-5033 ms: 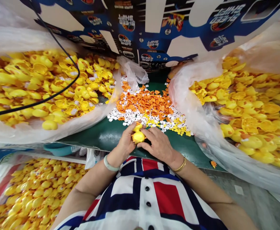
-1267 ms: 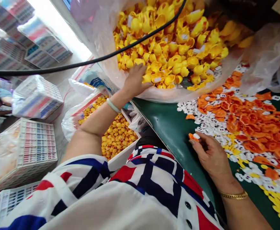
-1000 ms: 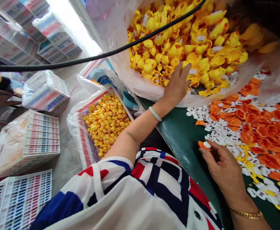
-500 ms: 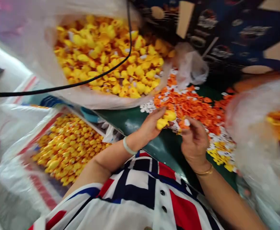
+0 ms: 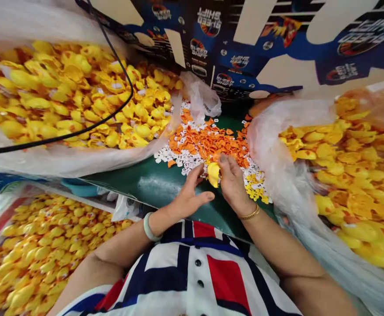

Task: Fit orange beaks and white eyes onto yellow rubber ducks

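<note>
Yellow piece (image 5: 213, 174) is held at fingertips of R hand (image 5: 234, 182), which is closed on its R side; exact thumb placement is hidden & can't be told. Piece is kept up in front of the body, above the near part of green tabletop (image 5: 126, 182), roughly upright, w/ its L side turned toward L hand (image 5: 192, 195). L hand is held open, thumb & fingers parted; piece is seen just beyond the gap b/w them, index tip v. near its L edge, thumb tip below it. Whether contact is made by L index can't be told. Directly behind the hands, orange pieces (image 5: 208, 140) are heaped on the tabletop, edged by white pieces (image 5: 165, 154) w/ dark dots; small yellow bits (image 5: 255, 188) are scattered near R wrist, where a gold bracelet (image 5: 250, 213) is worn. Pale bangle (image 5: 148, 226) is worn on L wrist. The heap is flanked by two plastic bags filled w/ yellow shells: L bag (image 5: 113, 160) & R bag (image 5: 274, 145). Below L bag, beside L forearm, many yellow ducks (image 5: 47, 245) are piled. L bag is crossed by black cable (image 5: 80, 131); the back is closed off by printed cardboard (image 5: 231, 52).
</note>
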The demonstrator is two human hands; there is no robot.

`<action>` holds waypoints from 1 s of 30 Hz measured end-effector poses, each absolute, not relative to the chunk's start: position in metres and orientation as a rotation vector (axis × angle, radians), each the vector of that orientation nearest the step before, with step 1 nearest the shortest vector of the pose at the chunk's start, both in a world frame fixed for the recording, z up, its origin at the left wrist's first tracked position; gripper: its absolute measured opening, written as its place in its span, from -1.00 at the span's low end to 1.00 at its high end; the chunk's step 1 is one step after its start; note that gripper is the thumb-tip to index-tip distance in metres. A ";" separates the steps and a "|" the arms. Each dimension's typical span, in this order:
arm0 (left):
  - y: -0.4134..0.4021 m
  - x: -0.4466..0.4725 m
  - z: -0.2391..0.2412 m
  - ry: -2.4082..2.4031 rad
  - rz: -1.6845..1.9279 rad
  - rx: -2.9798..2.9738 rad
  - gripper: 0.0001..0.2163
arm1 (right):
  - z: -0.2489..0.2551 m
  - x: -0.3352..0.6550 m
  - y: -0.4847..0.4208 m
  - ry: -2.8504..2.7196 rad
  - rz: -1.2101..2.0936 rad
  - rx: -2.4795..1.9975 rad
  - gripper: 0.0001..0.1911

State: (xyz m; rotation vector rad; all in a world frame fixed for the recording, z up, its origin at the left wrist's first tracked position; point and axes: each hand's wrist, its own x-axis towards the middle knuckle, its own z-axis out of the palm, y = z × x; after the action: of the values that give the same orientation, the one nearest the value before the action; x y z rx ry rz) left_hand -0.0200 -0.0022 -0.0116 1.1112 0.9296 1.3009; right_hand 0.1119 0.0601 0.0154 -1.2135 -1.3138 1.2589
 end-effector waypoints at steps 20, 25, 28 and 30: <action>0.014 -0.029 0.000 0.931 1.228 0.569 -0.62 | 0.064 0.163 0.060 -2.738 0.155 -0.970 -0.73; 0.009 -0.024 -0.007 0.986 1.197 0.681 -0.64 | 0.061 0.159 0.055 -2.831 0.189 -0.977 -0.79; 0.006 -0.024 -0.006 1.004 1.183 0.682 -0.66 | 0.054 0.158 0.055 -2.785 0.362 -0.984 -0.78; 0.005 -0.024 -0.004 0.964 1.173 0.632 -0.68 | 0.048 0.159 0.055 -2.725 0.459 -0.976 -0.74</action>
State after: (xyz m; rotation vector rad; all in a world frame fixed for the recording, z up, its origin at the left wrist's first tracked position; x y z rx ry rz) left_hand -0.0240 0.0046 -0.0042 0.6322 0.9638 1.1728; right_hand 0.1586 0.0552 0.0477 -0.9757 -2.7247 0.4589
